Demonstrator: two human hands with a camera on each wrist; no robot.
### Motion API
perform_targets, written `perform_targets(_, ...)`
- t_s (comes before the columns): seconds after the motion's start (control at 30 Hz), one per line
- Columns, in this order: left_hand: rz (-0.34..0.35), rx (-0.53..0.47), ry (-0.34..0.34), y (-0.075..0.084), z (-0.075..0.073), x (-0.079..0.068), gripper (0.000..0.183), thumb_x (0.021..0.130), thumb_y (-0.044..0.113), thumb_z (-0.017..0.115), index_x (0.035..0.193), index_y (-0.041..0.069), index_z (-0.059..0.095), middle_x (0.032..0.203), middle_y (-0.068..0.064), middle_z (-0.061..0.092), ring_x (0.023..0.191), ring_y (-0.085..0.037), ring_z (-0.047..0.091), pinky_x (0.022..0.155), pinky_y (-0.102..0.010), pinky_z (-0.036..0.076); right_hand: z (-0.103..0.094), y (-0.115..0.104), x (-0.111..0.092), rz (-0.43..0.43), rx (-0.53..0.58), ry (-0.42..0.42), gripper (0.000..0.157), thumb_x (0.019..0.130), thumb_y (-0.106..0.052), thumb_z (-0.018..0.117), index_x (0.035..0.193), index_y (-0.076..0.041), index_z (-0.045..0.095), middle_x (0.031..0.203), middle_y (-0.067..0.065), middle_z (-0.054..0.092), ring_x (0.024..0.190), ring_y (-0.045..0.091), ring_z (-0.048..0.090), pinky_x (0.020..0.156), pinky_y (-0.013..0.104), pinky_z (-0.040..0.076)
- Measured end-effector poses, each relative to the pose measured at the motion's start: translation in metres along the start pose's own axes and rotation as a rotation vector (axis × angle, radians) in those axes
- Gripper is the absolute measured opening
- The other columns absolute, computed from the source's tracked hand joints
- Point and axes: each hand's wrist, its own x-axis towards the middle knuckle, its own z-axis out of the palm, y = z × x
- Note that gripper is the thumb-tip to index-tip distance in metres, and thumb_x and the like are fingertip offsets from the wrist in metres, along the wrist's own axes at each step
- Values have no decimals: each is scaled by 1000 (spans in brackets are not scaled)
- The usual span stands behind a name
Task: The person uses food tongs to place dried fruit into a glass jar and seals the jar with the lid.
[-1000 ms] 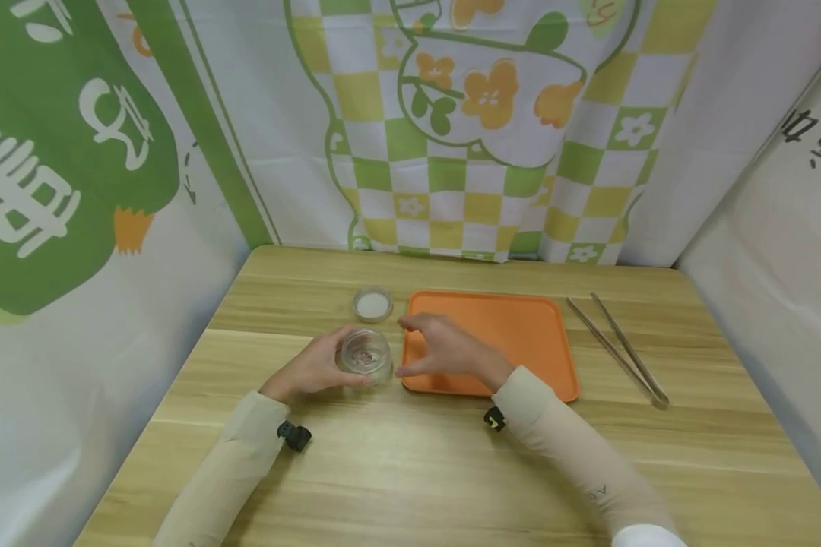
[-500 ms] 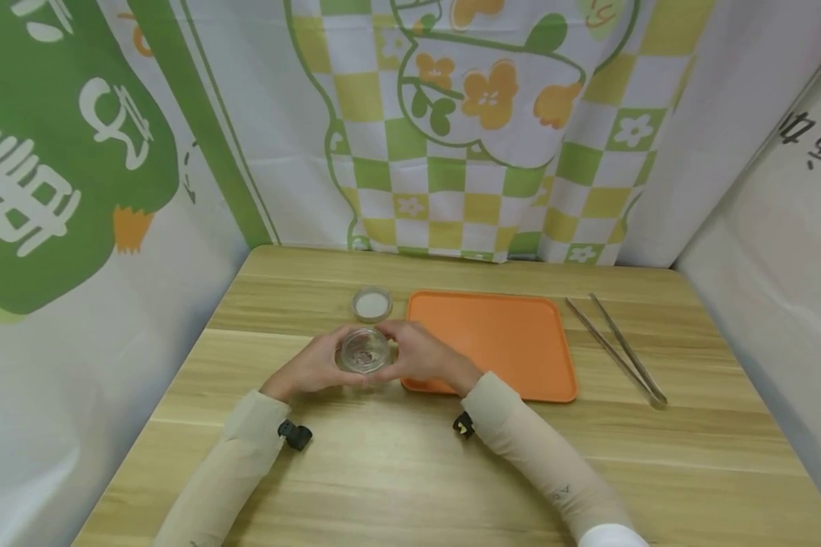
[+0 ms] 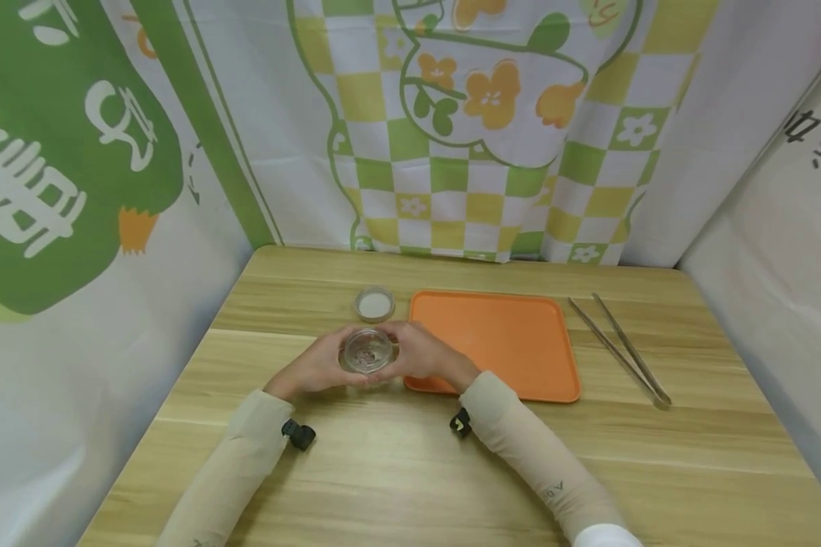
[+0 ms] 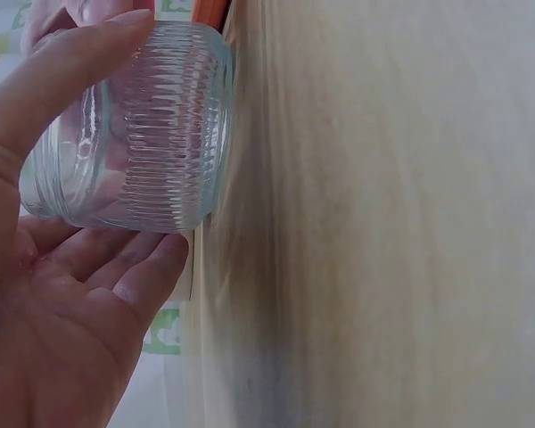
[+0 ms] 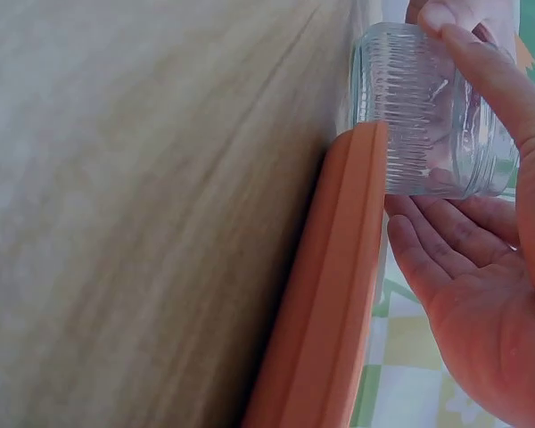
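Observation:
A clear glass jar (image 3: pixel 368 352) with ribbed sides stands upright between the two hands, its base at the tabletop. My left hand (image 3: pixel 319 363) holds it from the left, thumb on the near side and fingers behind. From the right, my right hand (image 3: pixel 422 353) grips the same jar, its thumb meeting the left thumb at the front. Both wrist views show the ribbed glass (image 4: pixel 174 125) between thumb and fingers. Just behind the jar lies a round, clear-rimmed disc with a whitish centre (image 3: pixel 375 305), like a jar lid. No hand touches it.
An orange tray (image 3: pixel 499 346) lies right of the jar, under the right hand and wrist; its raised edge (image 5: pixel 325 294) is close to the jar. Metal tongs (image 3: pixel 621 351) lie spread farther right. Printed cloth (image 3: pixel 451 182) hangs behind the wooden table (image 3: pixel 383 471).
My right hand has moved left from over the tray and taken hold of the jar's right side. The left hand and the jar have stayed in place.

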Motion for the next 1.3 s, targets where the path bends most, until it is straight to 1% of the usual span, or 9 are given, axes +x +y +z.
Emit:
perform_targets(0.17,-9,3,-34,1,-2,2,91,77,32,95,153,13,49,145,-10,64,133,-31,61,113,-53,47,0,3,-1,-6,17,4,80,77,-42,96,141,-7,63,131,5,74,118,19,71,98,29,56)
perform_targets(0.3,-29,-27,-95,2,-14,2,94,77,36,96,154,14,48,151,-10,59,144,-35,53,120,-59,40,0,3,-2,-8,19,7,79,78,-41,95,141,-6,63,130,7,74,118,20,71,97,28,56)
perform_targets(0.4,-20,-24,-136,4,-30,1,92,80,32,94,155,6,46,156,-17,54,150,-42,46,125,-62,32,-1,3,-2,3,16,6,79,79,-39,95,142,-5,62,130,7,74,119,21,71,98,28,56)
perform_targets(0.53,-2,-1,-172,6,-54,2,86,90,22,85,156,-6,39,160,-28,46,152,-48,38,127,-64,26,-1,3,-2,18,12,9,79,79,-36,96,144,-6,61,129,5,75,119,21,72,99,30,56)
perform_targets(0.63,-7,26,-155,4,-68,6,83,94,18,80,157,-10,34,161,-31,42,153,-50,36,127,-64,25,-2,3,-2,25,10,16,80,78,-35,96,144,-6,61,128,5,75,120,21,71,100,31,56)
perform_targets(0.73,-28,84,-108,-1,-76,16,81,96,17,79,158,-9,34,162,-30,42,153,-50,36,127,-63,26,-3,2,-3,35,-1,16,80,78,-36,96,143,-6,61,127,5,75,118,20,71,99,30,56)
perform_targets(0.87,-57,186,-54,-7,-79,30,83,94,17,81,158,-8,36,161,-30,44,151,-51,39,124,-64,32,-4,0,-3,46,-15,5,80,78,-37,96,143,-6,61,126,5,75,113,17,71,95,29,57)
perform_targets(1.0,-57,257,-28,-14,-79,44,87,90,22,85,157,-8,38,159,-31,46,148,-51,44,121,-64,36,-3,0,-3,45,-11,-8,80,79,-38,95,142,-5,61,125,5,75,108,15,71,92,27,56)
perform_targets(1.3,-72,291,-17,-23,-70,72,96,83,30,91,156,-7,41,157,-28,50,147,-46,48,123,-61,36,-3,0,-3,34,-26,-27,78,79,-40,95,141,-6,62,124,4,75,106,13,71,90,24,56)
